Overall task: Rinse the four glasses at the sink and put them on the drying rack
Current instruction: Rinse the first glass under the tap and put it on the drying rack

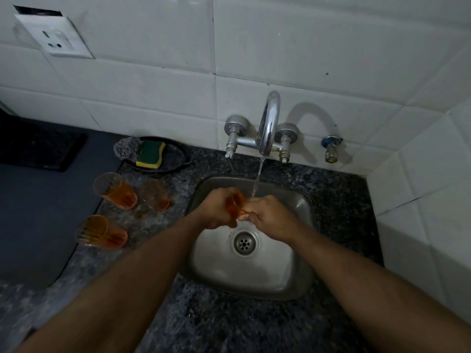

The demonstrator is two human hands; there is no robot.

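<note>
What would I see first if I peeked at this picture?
Two hands, the left hand and right hand, hold an orange glass over the shiny sink by running tap water. Three more orange glasses wait on the dark counter to the left.

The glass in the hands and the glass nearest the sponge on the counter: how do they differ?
The held glass is over the sink, gripped by the left hand and touched by the right hand, beside the running water. The glass nearest the sponge stands untouched on the counter. The held glass is largely hidden by fingers; the counter glass shows its whole open rim. Both are orange and see-through.
</note>
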